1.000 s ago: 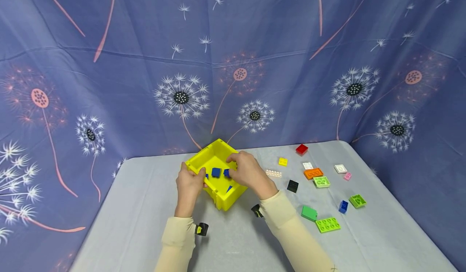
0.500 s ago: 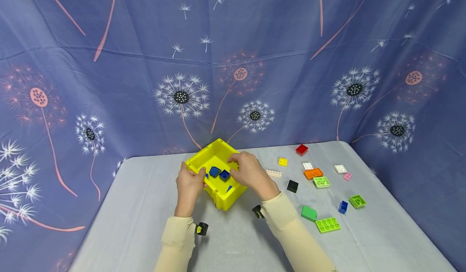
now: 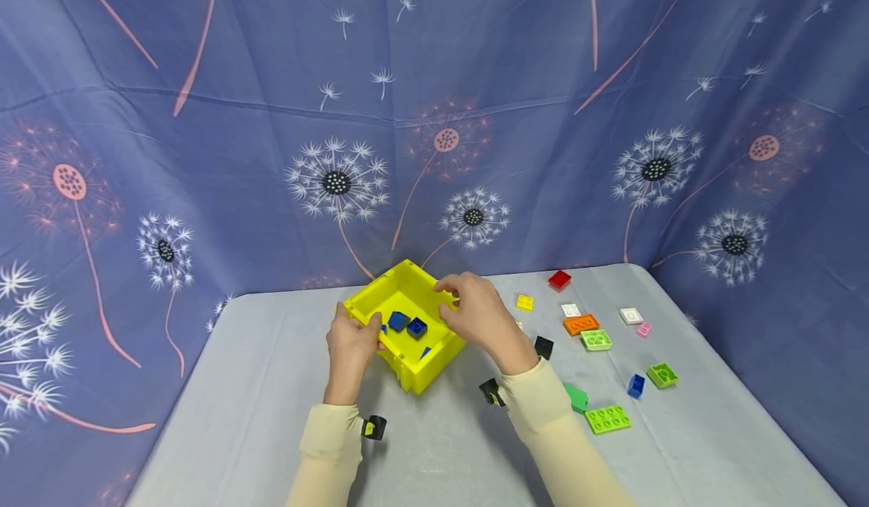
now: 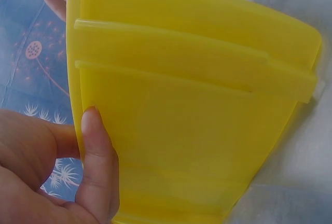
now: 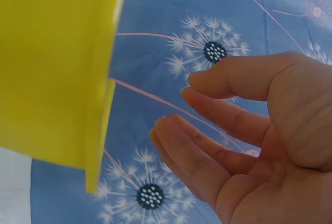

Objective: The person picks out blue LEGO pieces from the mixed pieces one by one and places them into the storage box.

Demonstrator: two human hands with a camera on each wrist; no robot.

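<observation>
A yellow plastic bin (image 3: 424, 372) stands tilted on the table, with several blue bricks inside, among them a blue brick (image 3: 417, 328). On its near left side my left hand (image 3: 351, 343) grips the rim, fingers against the outer wall and thumb over the edge; the left wrist view shows fingers (image 4: 98, 167) pressed on the yellow wall. My right hand (image 3: 480, 315) is above the bin's right rim, its fingers loosely bent with nothing between them. In the right wrist view the fingers (image 5: 192, 156) are apart from the bin (image 5: 52, 68).
Loose bricks lie on the right of the grey table (image 3: 271, 386): red (image 3: 560, 280), yellow (image 3: 525, 302), orange (image 3: 581, 324), black (image 3: 544, 347), green (image 3: 577, 398), lime (image 3: 608, 419), blue (image 3: 636, 385) and pink (image 3: 643, 329). A patterned curtain (image 3: 380, 152) hangs behind.
The right hand has let go of a blue brick, which lies on the bin's floor beside another, and has drawn up and right to the rim. The left hand keeps its grip.
</observation>
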